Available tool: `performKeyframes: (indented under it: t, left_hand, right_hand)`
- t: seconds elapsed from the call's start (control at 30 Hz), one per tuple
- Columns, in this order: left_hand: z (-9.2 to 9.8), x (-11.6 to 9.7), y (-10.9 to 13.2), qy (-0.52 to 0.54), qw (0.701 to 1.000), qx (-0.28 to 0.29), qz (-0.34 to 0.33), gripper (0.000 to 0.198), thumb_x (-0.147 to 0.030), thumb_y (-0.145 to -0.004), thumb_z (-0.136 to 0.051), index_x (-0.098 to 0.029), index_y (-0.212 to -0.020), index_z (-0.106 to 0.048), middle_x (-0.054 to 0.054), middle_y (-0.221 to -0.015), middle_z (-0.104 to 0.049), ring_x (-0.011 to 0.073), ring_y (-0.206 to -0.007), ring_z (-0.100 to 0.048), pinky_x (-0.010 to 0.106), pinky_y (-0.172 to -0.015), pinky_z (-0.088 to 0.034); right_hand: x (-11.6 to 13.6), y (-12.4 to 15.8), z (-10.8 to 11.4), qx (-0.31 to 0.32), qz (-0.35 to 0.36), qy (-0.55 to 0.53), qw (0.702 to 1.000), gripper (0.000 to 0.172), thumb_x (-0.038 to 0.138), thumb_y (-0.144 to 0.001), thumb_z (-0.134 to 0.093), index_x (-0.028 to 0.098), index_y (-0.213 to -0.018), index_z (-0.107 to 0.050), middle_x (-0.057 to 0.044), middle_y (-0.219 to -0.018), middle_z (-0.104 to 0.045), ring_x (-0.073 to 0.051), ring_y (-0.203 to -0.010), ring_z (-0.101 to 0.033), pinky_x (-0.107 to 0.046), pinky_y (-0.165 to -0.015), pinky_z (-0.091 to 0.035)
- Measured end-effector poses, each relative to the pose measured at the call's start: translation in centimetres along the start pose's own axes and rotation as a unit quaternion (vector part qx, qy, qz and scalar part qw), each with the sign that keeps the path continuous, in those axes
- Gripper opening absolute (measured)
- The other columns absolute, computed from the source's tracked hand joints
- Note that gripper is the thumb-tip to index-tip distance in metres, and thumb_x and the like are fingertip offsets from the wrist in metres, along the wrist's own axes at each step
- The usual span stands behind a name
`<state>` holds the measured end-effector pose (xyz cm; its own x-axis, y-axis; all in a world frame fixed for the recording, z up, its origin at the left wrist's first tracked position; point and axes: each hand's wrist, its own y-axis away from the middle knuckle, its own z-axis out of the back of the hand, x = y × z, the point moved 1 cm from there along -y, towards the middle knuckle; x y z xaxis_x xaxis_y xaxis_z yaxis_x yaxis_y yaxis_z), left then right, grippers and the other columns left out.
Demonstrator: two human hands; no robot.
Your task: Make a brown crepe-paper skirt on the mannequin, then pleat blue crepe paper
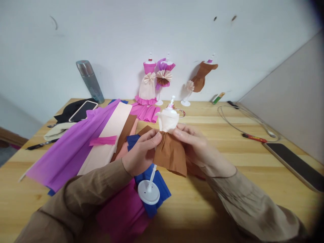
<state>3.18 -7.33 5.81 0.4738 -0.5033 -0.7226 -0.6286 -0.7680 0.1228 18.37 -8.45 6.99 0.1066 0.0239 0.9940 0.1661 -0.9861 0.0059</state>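
Observation:
In the middle of the head view, a small white dress-form mannequin wears a white paper top and is tilted, its round base toward me. Around its waist hangs a gathered brown crepe-paper skirt. My left hand pinches the skirt's waist on the left, thumb in front. On the right, my right hand pinches the same waistline with thumb and fingers. Part of the brown paper lies behind the right hand. Blue crepe paper and magenta crepe paper lie beneath the base.
Purple crepe paper and cream strips spread over the left of the table. Several dressed mannequins stand along the wall. A bottle stands back left; a phone, cable and red-handled tool lie right.

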Motion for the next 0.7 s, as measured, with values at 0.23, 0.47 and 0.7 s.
performKeyframes:
  t: [0.23, 0.47, 0.7]
  left_hand:
    - [0.5, 0.0, -0.3, 0.002, 0.999, -0.044, -0.017, 0.036, -0.039, -0.07, -0.079, -0.018, -0.085, -0.055, 0.006, -0.09, -0.069, 0.0256, -0.102, -0.066, 0.034, -0.085, -0.051]
    - [0.3, 0.2, -0.2, 0.01, 1.0, -0.024, -0.004, 0.035, -0.037, -0.071, -0.079, -0.018, -0.084, -0.053, 0.005, -0.088, -0.068, 0.0271, -0.103, -0.066, 0.039, -0.089, -0.049]
    - [0.1, 0.4, 0.0, 0.01, 1.0, -0.01, -0.004, 0.029, -0.035, -0.075, -0.076, -0.018, -0.085, -0.055, 0.004, -0.088, -0.068, 0.0251, -0.101, -0.066, 0.041, -0.093, -0.048]
  right_hand:
    - [0.8, 0.2, 0.5, -0.037, -0.002, -0.023, 0.999, 0.032, 0.039, -0.068, -0.079, 0.017, -0.061, -0.057, 0.004, -0.056, -0.047, -0.009, -0.051, -0.037, -0.025, -0.049, -0.025]
    - [1.2, 0.7, 0.3, -0.059, 0.008, 0.027, 0.998, 0.027, 0.035, -0.065, -0.082, 0.017, -0.065, -0.062, 0.003, -0.059, -0.055, -0.008, -0.052, -0.043, -0.023, -0.049, -0.031]
    - [1.6, 1.1, -0.3, -0.07, 0.031, 0.057, 0.995, 0.024, 0.035, -0.068, -0.079, 0.018, -0.063, -0.063, 0.002, -0.057, -0.055, -0.009, -0.05, -0.044, -0.023, -0.047, -0.033]
